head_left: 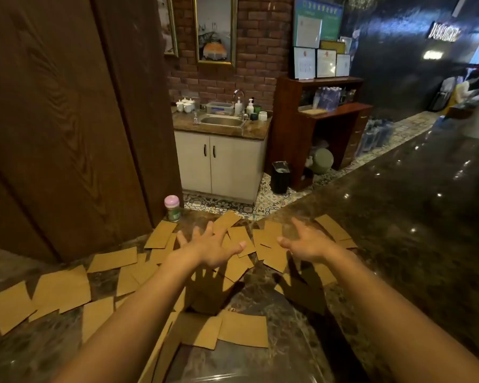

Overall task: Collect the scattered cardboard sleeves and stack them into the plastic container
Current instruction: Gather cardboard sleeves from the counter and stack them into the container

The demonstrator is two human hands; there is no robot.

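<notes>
Both hands, left hand [215, 248] and right hand [306, 243], hover spread, empty, above scattered cardboard sleeves [270, 246]

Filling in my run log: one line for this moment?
left hand open | right hand open | sleeves scattered | container near

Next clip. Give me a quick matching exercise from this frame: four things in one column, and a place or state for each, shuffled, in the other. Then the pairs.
Things:
1. left hand
2. pink-lidded jar
3. black bin
4. plastic container

Places or states:
A. on the tiled floor by the white cabinet
B. nearest the camera, on the counter
C. fingers spread, empty, over the cardboard sleeves
D. at the counter's far edge, beside the wooden panel

Pairs: 1-C, 2-D, 3-A, 4-B
</notes>
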